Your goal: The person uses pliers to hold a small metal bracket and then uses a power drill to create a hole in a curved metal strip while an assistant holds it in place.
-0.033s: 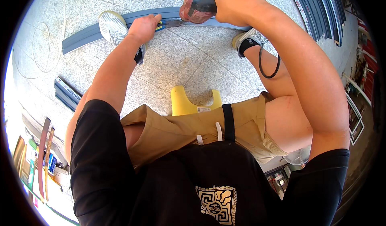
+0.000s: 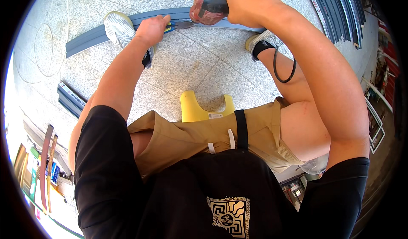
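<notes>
Grey strip (image 2: 178, 14) lies at twelve o'clock, seemingly pinned by the left shoe (image 2: 119, 28). The left hand (image 2: 151, 29) has pliers (image 2: 183, 25) in its grip, the right hand (image 2: 247, 5) a power tool (image 2: 210, 8), presumably for control.

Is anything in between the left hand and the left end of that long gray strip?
Yes: the left sneaker covers part of the gray strip, between the left hand, holding pliers, and that end.
</notes>
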Available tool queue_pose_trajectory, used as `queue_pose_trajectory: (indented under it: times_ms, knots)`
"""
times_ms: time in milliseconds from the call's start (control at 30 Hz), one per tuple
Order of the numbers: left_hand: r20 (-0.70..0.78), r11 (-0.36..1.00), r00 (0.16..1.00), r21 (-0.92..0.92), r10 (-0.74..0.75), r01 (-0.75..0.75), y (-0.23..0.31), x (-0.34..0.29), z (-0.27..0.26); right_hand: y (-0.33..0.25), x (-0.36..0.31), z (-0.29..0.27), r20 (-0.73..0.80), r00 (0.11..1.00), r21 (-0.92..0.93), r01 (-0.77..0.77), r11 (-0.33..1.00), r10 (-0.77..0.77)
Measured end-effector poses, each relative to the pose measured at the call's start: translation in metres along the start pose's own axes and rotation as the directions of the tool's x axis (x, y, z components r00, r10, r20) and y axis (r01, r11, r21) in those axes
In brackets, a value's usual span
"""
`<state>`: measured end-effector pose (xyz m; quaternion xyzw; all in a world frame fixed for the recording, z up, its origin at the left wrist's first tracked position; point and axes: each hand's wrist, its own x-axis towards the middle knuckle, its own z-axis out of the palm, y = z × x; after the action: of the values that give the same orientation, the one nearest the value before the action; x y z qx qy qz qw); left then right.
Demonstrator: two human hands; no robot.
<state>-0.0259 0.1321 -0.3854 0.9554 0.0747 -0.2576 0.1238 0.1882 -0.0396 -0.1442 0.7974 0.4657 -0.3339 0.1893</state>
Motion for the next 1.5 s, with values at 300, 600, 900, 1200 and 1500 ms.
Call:
queue_pose_trajectory:
  times_ms: [300,600,900,1200,1500]
  knots:
    - [-0.025,1.0,1.0,0.004,0.005,-0.005,0.0,0.0,0.003,-0.003,0.002,0.002,0.015,0.999,-0.026,-0.04,0.999,0.04]
    - [-0.062,1.0,0.998,-0.019,0.009,-0.01,-0.006,-0.001,0.01,-0.002,0.009,-0.001,0.007,1.0,-0.022,-0.017,1.0,0.017]
    - [-0.081,0.998,0.996,-0.055,0.02,-0.025,-0.005,-0.001,0.008,0.009,0.005,-0.003,0.016,0.999,0.049,0.044,0.998,-0.045]
    - [-0.051,0.999,0.999,-0.031,0.017,-0.018,-0.005,0.0,0.007,0.007,0.02,0.003,0.05,0.998,-0.027,0.041,0.999,-0.04]
    - [-0.038,0.999,0.999,-0.03,0.024,-0.025,-0.005,0.0,0.004,0.004,0.017,0.0,0.052,0.997,-0.019,0.053,0.998,-0.052]
